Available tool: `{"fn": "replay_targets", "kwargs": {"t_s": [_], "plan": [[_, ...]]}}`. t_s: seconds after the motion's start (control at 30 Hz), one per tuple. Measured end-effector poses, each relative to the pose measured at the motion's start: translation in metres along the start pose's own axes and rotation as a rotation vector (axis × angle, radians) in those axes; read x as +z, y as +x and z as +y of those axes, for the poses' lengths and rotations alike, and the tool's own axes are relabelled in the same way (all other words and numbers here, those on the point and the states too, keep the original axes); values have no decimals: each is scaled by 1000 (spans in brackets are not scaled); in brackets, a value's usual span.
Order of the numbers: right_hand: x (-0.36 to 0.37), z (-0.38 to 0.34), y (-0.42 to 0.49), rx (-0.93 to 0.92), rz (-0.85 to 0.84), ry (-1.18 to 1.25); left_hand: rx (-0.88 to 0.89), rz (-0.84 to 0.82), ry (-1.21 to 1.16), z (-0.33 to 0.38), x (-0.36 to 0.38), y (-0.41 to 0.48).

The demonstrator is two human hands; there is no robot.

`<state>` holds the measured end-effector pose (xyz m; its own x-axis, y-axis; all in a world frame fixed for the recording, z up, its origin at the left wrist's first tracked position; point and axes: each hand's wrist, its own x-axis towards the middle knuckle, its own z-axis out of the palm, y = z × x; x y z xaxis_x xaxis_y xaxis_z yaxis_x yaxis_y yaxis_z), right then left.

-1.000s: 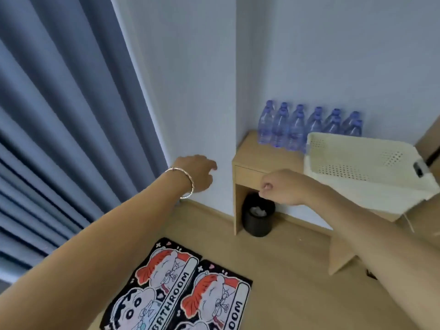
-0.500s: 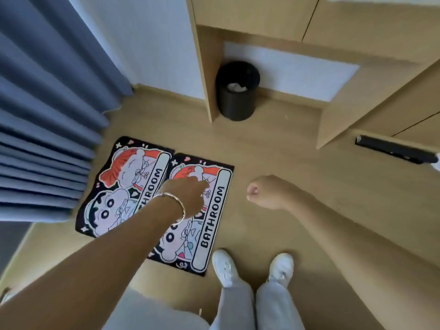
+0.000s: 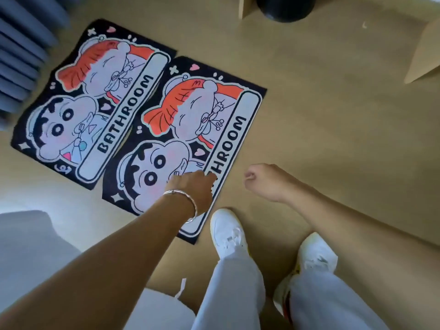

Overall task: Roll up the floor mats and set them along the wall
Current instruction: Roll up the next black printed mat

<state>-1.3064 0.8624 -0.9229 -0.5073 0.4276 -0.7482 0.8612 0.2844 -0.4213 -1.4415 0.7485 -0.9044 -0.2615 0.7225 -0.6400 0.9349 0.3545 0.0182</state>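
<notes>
Legs: pale trousers and white shoes [image 3: 228, 232] stood at the bottom of view; the left shoe lay just beside the near mat's corner.
Left hand [image 3: 192, 189]: bracelet [image 3: 188, 198] on the wrist; reached over the near mat's lower end, fingers loosely curled and apart, clamped on nothing; contact with the mat could not be told.
Right hand [image 3: 264, 182]: hung over bare floor right of the mat; fingers curled into a loose fist, empty.
Near mat [image 3: 190, 129]: lay flat, unrolled; black border, cartoon print, "BATHROOM" strip.
Far mat [image 3: 95, 96]: same print; flat, touching or slightly lapping the near mat's left edge.
Handling: judged thin, soft and light; would likely roll easily but spring open; best taken at both corners of a short end, the near one closest.
Floor [image 3: 333, 127]: smooth wood-look boards; a mat could slide while being rolled.
Room: blue curtain [image 3: 21, 55] at far left; black bin [image 3: 285, 8] and desk legs [image 3: 423, 55] at top; wall itself out of view.
</notes>
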Motion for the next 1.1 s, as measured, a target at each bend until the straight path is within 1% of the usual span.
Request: {"fn": "replay_targets", "kwargs": {"t_s": [0.1, 0.2, 0.3, 0.53, 0.63, 0.73, 0.83, 0.9, 0.97, 1.03, 1.1], "plan": [[51, 15, 13, 14, -29, 32, -36, -80, -40, -12, 62, -5], [85, 28, 28, 44, -90, 56, -83, -171, -72, -24, 104, -1], [100, 32, 49, 64, -142, 64, -144, -214, -122, -33, 121, 15], [116, 45, 110, 130, -77, 142, -238, -219, -155, -43, 141, 67], [128, 46, 127, 204, -29, 300, -237, -227, -140, -41, 157, 74], [141, 37, 142, 298, 72, 595, -222, -252, -176, -43, 171, 79], [148, 21, 152, 334, 23, 846, -209, -271, -286, -50, 182, 83], [149, 16, 158, 334, 10, 919, -202, -312, -339, -51, 186, 84], [149, 15, 165, 317, 36, 852, -201, -329, -374, -49, 188, 83], [144, 14, 173, 300, 94, 729, -165, -299, -374, -47, 188, 83], [127, 14, 180, 286, 182, 678, -123, -252, -341, -45, 186, 84]]}}
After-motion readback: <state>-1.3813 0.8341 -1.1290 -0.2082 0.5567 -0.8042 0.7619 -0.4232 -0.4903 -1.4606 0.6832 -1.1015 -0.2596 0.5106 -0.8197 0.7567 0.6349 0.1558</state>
